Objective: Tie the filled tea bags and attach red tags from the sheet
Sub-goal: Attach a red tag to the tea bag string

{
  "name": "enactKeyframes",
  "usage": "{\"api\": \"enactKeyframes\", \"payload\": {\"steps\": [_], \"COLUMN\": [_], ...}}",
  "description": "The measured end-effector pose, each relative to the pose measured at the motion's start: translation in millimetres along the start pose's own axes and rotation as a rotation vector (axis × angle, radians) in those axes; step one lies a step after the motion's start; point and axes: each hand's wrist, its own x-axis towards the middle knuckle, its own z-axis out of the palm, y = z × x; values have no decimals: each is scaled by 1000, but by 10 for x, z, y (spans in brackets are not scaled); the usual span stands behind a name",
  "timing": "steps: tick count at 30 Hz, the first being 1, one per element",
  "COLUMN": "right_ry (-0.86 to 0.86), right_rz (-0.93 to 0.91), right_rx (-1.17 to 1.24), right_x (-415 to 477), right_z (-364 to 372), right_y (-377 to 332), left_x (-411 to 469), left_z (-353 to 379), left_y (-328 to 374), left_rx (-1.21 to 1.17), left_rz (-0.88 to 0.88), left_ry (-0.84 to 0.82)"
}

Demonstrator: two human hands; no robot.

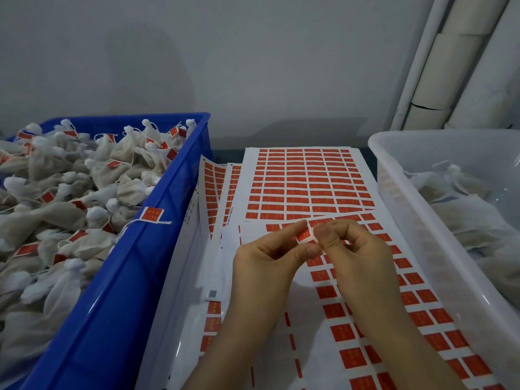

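Red tag (pixel 305 235), seemingly tilted up-right, pinched between left hand (pixel 264 263) and right hand (pixel 357 254) above sheet (pixel 306 181).

A small red tag (pixel 305 236) sits pinched between both hands above the tag sheet (pixel 365 305), with tied tea bags (pixel 64 198) heaped left.

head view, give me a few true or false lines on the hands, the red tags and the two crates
1. Both hands, left hand and right hand, pinch one small red paper tag. True.
2. The blue plastic crate holds tagged white cloth tea bags. True.
3. The clear plastic crate sits left of the tag sheets. False: it sits to their right.
4. The blue crate holds no bags. False: it is heaped with them.
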Motion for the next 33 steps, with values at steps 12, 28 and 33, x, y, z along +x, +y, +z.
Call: {"api": "enactKeyframes", "payload": {"steps": [12,28,33], "right_ry": [18,-33,-178], "right_rz": [-47,-44,-70], "right_rx": [-28,75,52], "right_x": [-12,25,-24], "right_z": [11,-14,21], "right_y": [23,-27,-18], "left_x": [-35,-12,13], "left_z": [25,-19,-75], "left_y": [-46,-2,31], "left_rx": [384,220,26], "left_rz": [142,-48,-106], "left_ry": [-41,-31,-55]}}
